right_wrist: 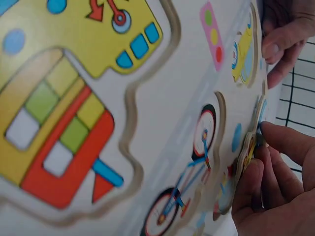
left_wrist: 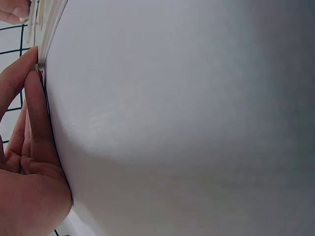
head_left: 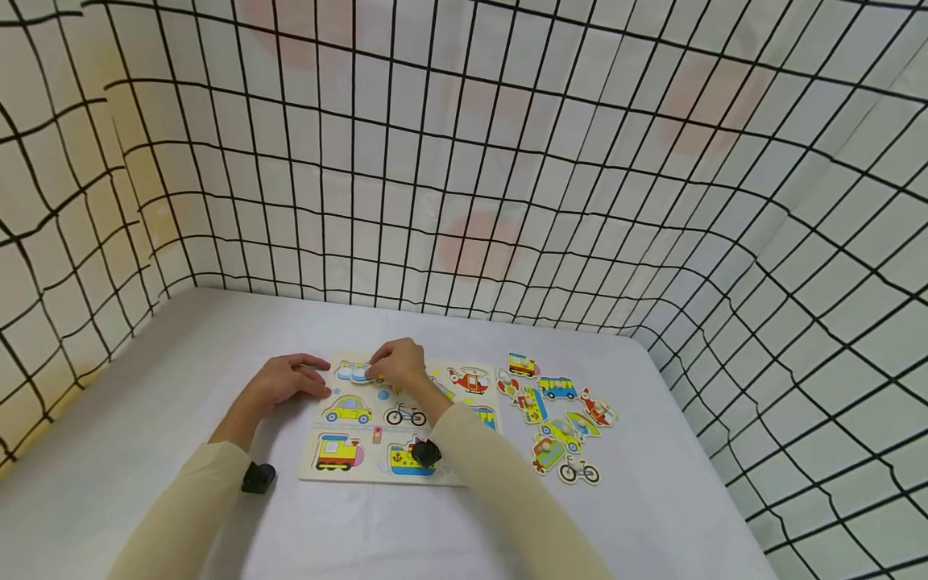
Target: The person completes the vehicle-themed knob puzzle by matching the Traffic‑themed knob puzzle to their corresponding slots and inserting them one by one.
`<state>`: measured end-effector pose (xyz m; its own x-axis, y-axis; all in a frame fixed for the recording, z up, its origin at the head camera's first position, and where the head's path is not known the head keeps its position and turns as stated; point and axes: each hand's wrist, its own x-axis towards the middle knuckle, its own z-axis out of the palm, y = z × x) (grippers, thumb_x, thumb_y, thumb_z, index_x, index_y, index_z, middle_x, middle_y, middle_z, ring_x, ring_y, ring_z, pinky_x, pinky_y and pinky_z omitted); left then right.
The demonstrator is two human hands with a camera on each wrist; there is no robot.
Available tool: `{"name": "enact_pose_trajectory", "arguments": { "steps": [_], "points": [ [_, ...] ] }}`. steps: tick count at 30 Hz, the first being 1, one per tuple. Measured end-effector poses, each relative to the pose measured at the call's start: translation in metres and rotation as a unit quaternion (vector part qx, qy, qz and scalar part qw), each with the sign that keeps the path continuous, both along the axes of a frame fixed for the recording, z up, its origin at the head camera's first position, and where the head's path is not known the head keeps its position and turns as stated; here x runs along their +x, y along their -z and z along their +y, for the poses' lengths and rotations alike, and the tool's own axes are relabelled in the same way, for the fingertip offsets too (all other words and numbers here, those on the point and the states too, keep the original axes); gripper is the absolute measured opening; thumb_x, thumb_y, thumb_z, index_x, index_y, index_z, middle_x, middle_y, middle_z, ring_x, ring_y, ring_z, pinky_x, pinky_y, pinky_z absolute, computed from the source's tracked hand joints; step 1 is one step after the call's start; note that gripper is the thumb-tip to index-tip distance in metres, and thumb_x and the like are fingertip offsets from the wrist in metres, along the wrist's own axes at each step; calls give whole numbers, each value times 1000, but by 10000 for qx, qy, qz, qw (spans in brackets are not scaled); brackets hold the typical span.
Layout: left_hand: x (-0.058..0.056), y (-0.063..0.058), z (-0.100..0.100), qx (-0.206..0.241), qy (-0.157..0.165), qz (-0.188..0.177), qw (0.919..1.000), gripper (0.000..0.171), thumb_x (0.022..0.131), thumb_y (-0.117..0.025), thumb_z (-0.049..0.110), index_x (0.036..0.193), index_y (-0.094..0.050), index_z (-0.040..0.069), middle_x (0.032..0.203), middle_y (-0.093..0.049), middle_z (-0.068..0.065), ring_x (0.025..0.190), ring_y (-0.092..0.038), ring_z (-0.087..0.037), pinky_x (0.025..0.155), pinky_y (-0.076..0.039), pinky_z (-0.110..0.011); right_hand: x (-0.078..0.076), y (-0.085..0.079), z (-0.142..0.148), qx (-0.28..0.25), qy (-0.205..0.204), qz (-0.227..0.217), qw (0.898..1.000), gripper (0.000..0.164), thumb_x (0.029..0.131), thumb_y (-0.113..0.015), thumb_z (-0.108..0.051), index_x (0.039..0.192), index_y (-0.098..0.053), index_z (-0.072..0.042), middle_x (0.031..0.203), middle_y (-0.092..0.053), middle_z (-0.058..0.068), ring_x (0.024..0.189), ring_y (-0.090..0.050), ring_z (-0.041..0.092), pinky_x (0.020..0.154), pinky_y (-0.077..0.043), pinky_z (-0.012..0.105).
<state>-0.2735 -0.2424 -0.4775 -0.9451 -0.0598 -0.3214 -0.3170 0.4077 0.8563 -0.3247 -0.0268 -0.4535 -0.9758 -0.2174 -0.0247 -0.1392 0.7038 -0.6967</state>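
I'm somewhere booth-like and enclosed: white-covered table (head_left: 674, 483) under my fingers (right_wrist: 285, 140), black grid (head_left: 354, 51) and pale sheeting (head_left: 409, 90) rising beyond them.

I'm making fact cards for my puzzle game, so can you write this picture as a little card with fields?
Right hand: pinches a puzzle piece over the board's far left part
Left hand: fingers at the board's left edge
Board: lies flat, with vehicle pictures
Loose pieces: spread right of the board, including a train, a bus, a helicopter and a bicycle
Table: white
Held piece's picture: too hidden to name
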Motion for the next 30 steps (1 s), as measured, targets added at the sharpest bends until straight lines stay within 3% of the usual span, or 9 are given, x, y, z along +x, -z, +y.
{"name": "enact_pose_trajectory", "arguments": {
  "steps": [4, 11, 30],
  "points": [
    [0, 0, 1, -20, 30, 28, 10000, 62, 82, -82, 20, 138, -59, 7, 91, -76, 1, 96, -65, -23, 97, -45, -45, 1, 6, -6, -52, 168, 105, 9998, 9, 80, -86, -23, 80, -79, -17, 81, -71, -5, 93, -55, 17, 84, -46, 33],
    [-2, 0, 1, -6, 69, 11, 10000, 61, 82, -82, 20, 137, -60, 8, 93, -77, -1, 96, -66, -24, 100, -45, -47, 2, 7, -14, -219, 383, 75, 9990, 9, 78, -87, -21, 78, -79, -17, 78, -71, -5, 88, -55, 14, 78, -45, 29],
    [-1, -2, 0, -76, 126, 27, 9999, 63, 82, -82, 21, 138, -59, 6, 90, -77, 0, 94, -66, -22, 100, -44, -50, 7, 8, -32, -344, 869, -169, 9955, 3, 82, -84, -19, 82, -81, -17, 83, -71, -6, 94, -55, 14, 83, -45, 31]
  ]
}}
